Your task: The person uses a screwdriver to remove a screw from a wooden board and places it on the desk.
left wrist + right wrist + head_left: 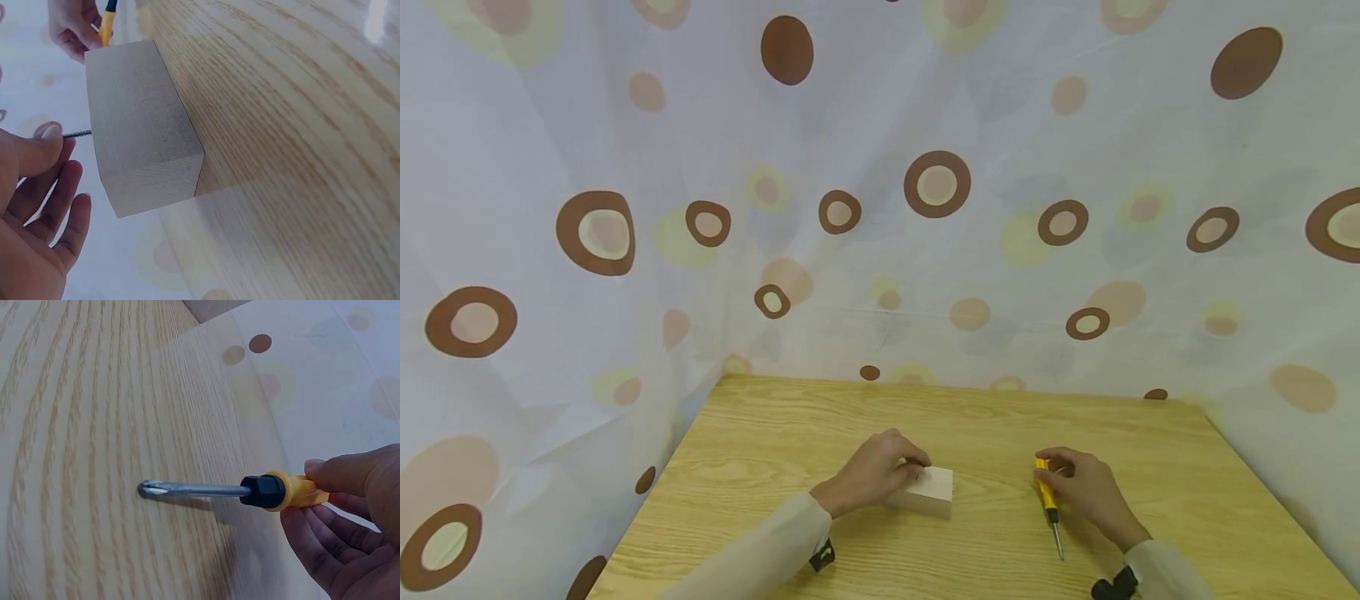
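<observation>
A pale wooden block (931, 490) lies on the table, left of the screwdriver in the head view. My left hand (880, 471) is at its top, and in the left wrist view the thumb and forefinger pinch a threaded screw (77, 134) whose lower end meets the face of the block (134, 112). The screw's head is hidden by the fingertips. To the right, my right hand (1086, 492) holds a screwdriver (1046, 487) by its yellow handle. Its metal shaft (197, 490) points toward the near edge of the table, with a cross-shaped tip.
The wood-grain table (760, 467) spreads around both hands. Behind it and on both sides hangs a white sheet (865, 108) printed with brown, pink and yellow spots.
</observation>
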The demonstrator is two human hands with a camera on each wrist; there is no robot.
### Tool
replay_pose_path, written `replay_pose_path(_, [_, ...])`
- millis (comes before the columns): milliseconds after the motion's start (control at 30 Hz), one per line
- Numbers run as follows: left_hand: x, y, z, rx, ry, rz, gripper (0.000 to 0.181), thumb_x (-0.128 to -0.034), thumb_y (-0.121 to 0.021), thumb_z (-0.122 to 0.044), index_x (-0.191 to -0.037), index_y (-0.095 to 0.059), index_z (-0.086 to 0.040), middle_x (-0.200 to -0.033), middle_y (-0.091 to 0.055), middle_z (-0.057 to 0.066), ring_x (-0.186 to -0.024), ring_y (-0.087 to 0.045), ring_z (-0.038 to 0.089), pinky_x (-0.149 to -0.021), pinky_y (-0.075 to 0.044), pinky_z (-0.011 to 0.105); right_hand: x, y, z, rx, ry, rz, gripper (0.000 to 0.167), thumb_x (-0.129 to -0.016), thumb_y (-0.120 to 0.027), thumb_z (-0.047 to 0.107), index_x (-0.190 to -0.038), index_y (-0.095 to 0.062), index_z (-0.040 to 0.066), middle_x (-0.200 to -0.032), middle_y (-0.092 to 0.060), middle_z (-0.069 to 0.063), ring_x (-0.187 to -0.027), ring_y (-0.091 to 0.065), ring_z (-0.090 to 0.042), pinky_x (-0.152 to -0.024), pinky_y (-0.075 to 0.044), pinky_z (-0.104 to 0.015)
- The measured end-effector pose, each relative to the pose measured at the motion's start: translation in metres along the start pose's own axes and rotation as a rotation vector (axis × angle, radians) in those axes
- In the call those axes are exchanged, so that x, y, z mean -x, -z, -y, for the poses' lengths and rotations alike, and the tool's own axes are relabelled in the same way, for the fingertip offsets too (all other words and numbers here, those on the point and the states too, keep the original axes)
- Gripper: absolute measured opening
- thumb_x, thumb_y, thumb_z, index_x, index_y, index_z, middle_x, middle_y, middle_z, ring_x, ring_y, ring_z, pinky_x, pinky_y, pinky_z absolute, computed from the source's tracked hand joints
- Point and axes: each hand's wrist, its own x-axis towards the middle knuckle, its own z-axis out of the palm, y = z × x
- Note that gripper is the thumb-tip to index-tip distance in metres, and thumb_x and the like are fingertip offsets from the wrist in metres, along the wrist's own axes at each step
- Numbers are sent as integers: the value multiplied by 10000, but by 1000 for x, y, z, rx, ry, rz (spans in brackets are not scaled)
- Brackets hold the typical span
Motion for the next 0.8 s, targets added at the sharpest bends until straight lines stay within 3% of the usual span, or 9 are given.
replay_pose_path(367, [1, 0, 0, -8, 14, 31, 130, -976, -726, -147, -1074, -811, -134, -1003, -753, -105, -902, -585, 13, -804, -493, 190, 0, 0, -1, 34, 11, 14, 401, -975, -735, 272, -1269, -691, 3, -1011, -687, -51, -864, -667, -175, -689, -548, -295])
replay_pose_path(800, [1, -2, -3, -29, 47, -3, 95, -972, -746, -238, -996, -790, -156, -909, -706, -124, -831, -567, 9, -717, -469, 171, 1, 1, -2, 46, 13, 22, 411, -982, -726, 292, -1278, -688, 10, -1029, -687, -52, -882, -662, -179, -705, -543, -303])
